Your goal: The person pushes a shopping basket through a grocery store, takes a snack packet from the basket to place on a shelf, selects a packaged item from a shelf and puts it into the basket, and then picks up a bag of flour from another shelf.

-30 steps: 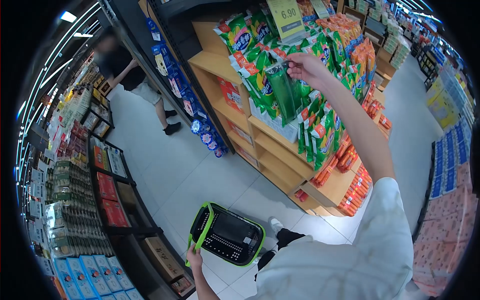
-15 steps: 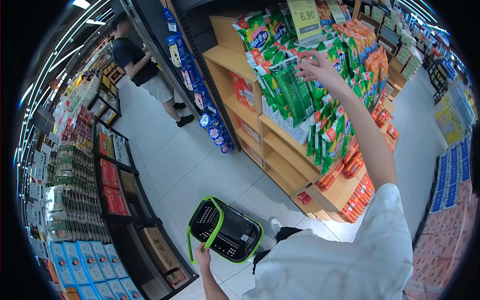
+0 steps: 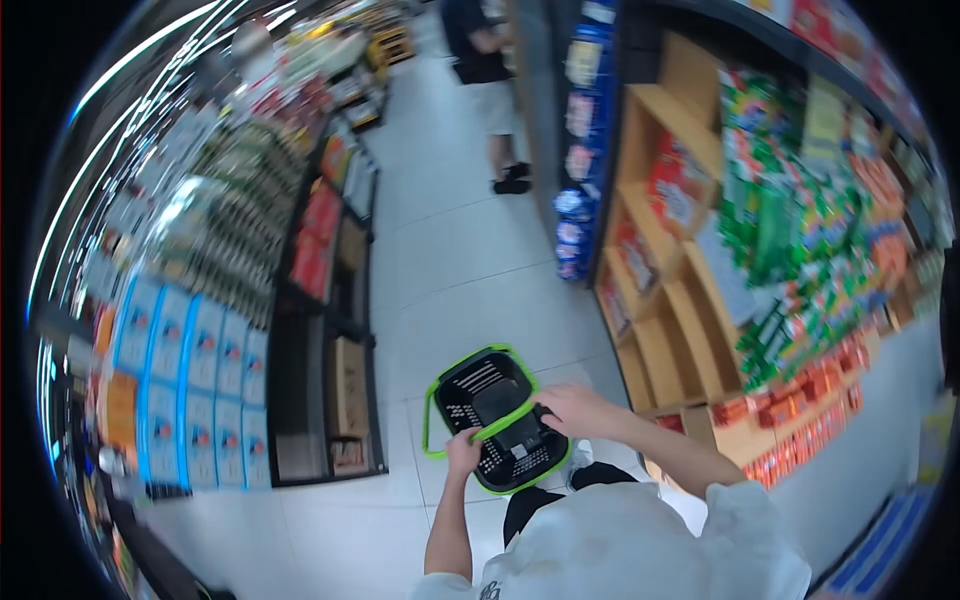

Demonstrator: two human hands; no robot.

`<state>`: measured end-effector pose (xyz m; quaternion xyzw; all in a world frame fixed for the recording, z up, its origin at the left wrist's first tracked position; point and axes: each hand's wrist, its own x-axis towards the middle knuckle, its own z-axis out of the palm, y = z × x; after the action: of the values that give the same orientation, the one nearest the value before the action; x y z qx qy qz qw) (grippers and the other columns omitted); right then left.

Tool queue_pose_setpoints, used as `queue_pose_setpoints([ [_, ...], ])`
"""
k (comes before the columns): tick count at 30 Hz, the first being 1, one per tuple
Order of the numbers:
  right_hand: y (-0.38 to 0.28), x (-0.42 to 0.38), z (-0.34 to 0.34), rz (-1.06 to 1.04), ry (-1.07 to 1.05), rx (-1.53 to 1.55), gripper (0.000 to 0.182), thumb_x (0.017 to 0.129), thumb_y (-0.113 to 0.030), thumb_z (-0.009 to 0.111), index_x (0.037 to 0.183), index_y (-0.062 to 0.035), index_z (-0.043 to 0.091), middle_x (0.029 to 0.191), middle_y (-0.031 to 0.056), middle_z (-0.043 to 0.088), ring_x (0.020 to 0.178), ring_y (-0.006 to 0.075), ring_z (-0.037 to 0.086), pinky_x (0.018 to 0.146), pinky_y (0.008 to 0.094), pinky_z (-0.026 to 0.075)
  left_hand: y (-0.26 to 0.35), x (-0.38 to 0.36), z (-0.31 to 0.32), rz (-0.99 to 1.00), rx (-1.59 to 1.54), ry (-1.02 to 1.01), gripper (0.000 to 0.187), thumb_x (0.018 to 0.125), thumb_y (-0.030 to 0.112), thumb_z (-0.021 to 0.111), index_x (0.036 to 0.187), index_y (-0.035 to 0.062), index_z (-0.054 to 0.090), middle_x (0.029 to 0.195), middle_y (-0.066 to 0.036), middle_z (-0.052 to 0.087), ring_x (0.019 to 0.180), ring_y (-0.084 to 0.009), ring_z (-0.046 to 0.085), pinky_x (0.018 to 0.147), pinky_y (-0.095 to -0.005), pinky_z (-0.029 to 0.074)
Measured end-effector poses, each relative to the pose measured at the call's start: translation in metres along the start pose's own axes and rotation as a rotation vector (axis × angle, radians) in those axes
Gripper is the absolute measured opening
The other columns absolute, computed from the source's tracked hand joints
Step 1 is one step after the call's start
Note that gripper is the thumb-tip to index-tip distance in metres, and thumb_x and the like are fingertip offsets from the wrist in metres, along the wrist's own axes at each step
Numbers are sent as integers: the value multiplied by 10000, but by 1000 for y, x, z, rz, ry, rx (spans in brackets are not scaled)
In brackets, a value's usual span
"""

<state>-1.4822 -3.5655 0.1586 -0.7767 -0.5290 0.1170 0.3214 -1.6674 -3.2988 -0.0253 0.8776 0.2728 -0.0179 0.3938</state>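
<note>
Shelves [image 3: 690, 330] flank the basket [image 3: 497, 420]; left hand [image 3: 463, 452] grips its handle, right hand [image 3: 568, 408] rests open on it.

Black perforated plastic basket [image 3: 497, 420], green handles; glossy floor tiles [image 3: 450, 260]; wooden shelves [image 3: 680, 330].

Pale tiled floor [image 3: 450, 250] runs up the aisle, glossy and blurred by motion. On it stands a dark shelf unit [image 3: 330, 330] at the left, with blue boxes [image 3: 190, 380] stacked along its near end, a brown carton [image 3: 347, 385] in a lower bay and red packs [image 3: 318, 240] higher up. On the right stands a wooden shelf [image 3: 680, 330], its lower bays bare wood, green snack bags [image 3: 790, 240] hanging across the front and orange-red packets [image 3: 810, 385] lined along its low ledge. Blue packs [image 3: 575, 215] hang on the dark rack beside it. Further up, a person's dark shoes [image 3: 512, 178] are planted on the tiles.
</note>
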Motion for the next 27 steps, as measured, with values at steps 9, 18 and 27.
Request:
queue_pose_setpoints([
  [9,-14,23,177,-39,-329,-355,792,694,-160,766,1392,-42,409,1311,203,487,1265,357,440,1120,522,276,-5,-54,-15,-10,47,59,225,823,158,630,1030,155,719,1004,-67,706,1015,-238,636,908,-417,391],
  [18,-17,44,243,32,-558,-357,353,797,-350,728,883,-39,588,808,193,675,793,383,666,702,485,518,-59,-97,-8,18,46,123,186,822,177,663,1001,150,705,938,-49,687,966,-233,638,905,-417,392],
  [27,-37,73,250,100,-572,-256,400,824,-397,707,868,-19,585,839,226,658,823,427,638,713,503,488,-36,-113,-56,71,-14,689,224,795,58,616,1017,87,622,1081,-85,577,1117,-271,527,1035,-452,342],
])
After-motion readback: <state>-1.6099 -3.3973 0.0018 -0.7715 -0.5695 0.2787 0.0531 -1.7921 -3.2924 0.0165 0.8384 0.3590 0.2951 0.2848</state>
